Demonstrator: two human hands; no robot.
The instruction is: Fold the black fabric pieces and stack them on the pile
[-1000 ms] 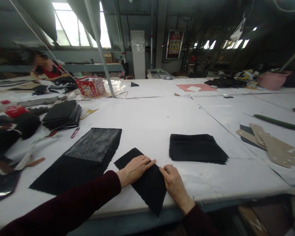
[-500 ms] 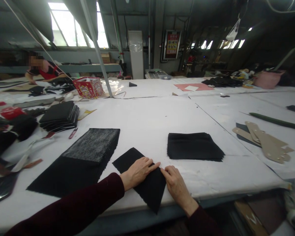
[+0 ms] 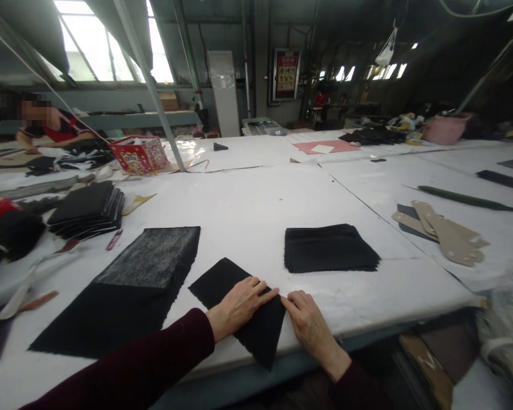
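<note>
A black fabric piece (image 3: 222,285) lies on the white table (image 3: 260,210) at its near edge, one corner hanging over. My left hand (image 3: 238,304) rests flat on it, fingers stretched out. My right hand (image 3: 308,324) touches its right corner with the fingers bent down onto the edge. To the left stands a thick stack of dark grey fabric sheets (image 3: 132,285). To the right sits a neat pile of black fabric pieces (image 3: 327,247).
Tan cardboard patterns (image 3: 444,233) and a long green stick (image 3: 465,198) lie at the right. Another black stack (image 3: 88,208), a red box (image 3: 139,155) and loose scraps are at the left. A person (image 3: 47,122) works at the far left.
The view has shifted slightly to the right and down. Both hands stay on the black piece, almost unmoved.
</note>
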